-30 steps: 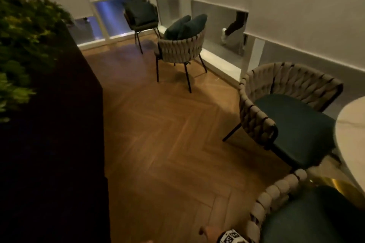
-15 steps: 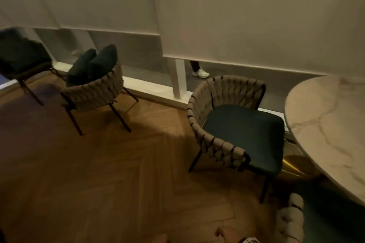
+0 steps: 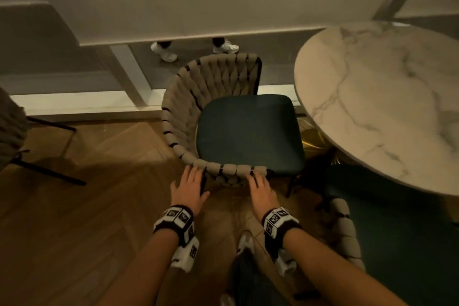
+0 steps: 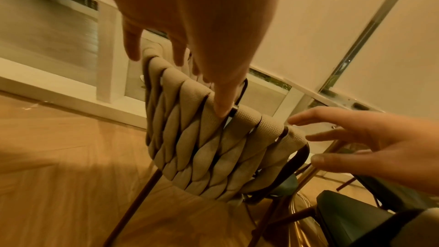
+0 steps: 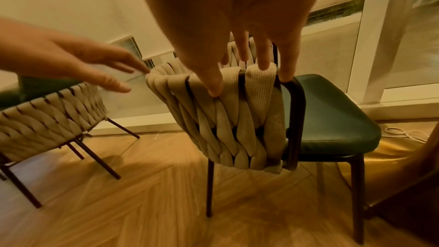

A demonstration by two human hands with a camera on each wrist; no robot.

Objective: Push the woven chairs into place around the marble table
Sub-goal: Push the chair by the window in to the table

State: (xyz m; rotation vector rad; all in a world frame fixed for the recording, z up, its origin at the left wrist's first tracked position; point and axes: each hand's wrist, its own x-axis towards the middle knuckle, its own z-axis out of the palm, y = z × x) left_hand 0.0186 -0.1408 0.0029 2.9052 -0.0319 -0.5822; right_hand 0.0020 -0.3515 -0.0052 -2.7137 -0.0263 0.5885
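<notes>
While my left hand [image 3: 188,187] and my right hand [image 3: 260,190] sit at the near rim of the woven chair [image 3: 198,97], neither has a real hold: fingers are nearly straight, thumbs spread, tips laid over the braided top edge. On the right wrist view my right thumb and fingertips [image 5: 263,65] touch the weave beside the black frame tube; on the left wrist view only my left thumb plainly rests on the braid, and I cannot tell whether the other fingers do.

That chair stands at the centre of the head view, its dark green seat cushion [image 3: 249,131] facing the marble table [image 3: 372,97] at the right, front edge just beside the round top.

I judge the risks like this. Pushing with flat hands this high could tip the chair forward on its thin legs rather than slide it. Uneven pressure, one hand ahead of the other, would swing it crooked. A hard shove might knock the seat or frame against the gold table base [image 3: 314,139] below the top. At lower right a second woven chair [image 3: 347,233] stands close, and the two could catch.
</notes>
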